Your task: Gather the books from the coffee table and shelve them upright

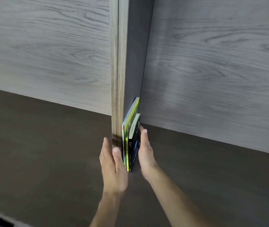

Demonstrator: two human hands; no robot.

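Books: a small bunch of books [131, 141] is stood upright on the dark shelf board [48, 145], spines facing out, pushed right up against the vertical wood divider [119, 71]. A dark spine, a yellow one and a thin green one can be made out; titles are too blurry to read.

Left hand: the left hand [113, 164] is held flat and open, thumb up, laid against the front edge of the divider and the left side of the bunch.

Right hand: the right hand [145, 151] is also kept flat, palm pressed against the dark book on the right side.

Grip: nothing is really grabbed, the bunch is just sandwiched between the two open palms.

Background: pale wood-grain back panels [212, 63] are seen behind both compartments.
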